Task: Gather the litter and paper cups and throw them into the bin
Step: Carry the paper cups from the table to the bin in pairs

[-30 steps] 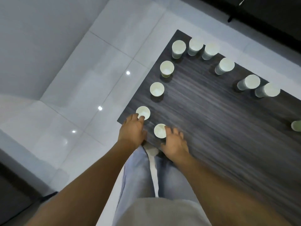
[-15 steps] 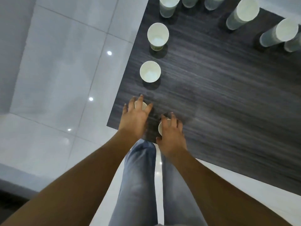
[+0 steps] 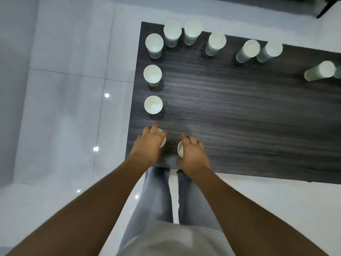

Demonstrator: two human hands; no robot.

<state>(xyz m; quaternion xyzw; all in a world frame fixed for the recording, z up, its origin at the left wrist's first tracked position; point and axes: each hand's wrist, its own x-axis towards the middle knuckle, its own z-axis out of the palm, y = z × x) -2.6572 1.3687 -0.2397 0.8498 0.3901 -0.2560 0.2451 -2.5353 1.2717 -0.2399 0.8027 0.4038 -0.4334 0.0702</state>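
Your left hand [image 3: 148, 145] hides most of one cup [image 3: 163, 140]; your right hand [image 3: 193, 153] hides another cup [image 3: 180, 149]; the table [image 3: 239, 117] is cut off at right.

Bare forearms, light blue jeans [image 3: 156, 200], pale grey-white top [image 3: 166, 241]

We are seeing cups [image 3: 153, 104] lining the desk's [image 3: 239, 117] left edge and far edge, leaving the middle and near edge open.
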